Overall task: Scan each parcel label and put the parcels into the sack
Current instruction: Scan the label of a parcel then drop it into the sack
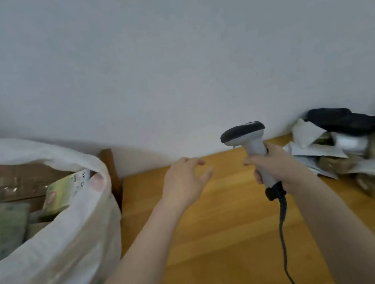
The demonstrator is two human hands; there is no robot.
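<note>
Smooth wooden table (220,245), matt plastic scanner (251,142), white woven sack (59,251).

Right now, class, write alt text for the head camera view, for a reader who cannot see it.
The right hand grips an upright corded barcode scanner over a wooden table, while the left hand hovers open beside it. A white sack holding boxed parcels stands at the left; a pile of parcels lies on the table at the right.

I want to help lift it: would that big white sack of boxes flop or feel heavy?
Probably floppy: the big white fabric sack sags and creases at its rim. Likely heavy: brown cardboard parcels fill it high.
</note>
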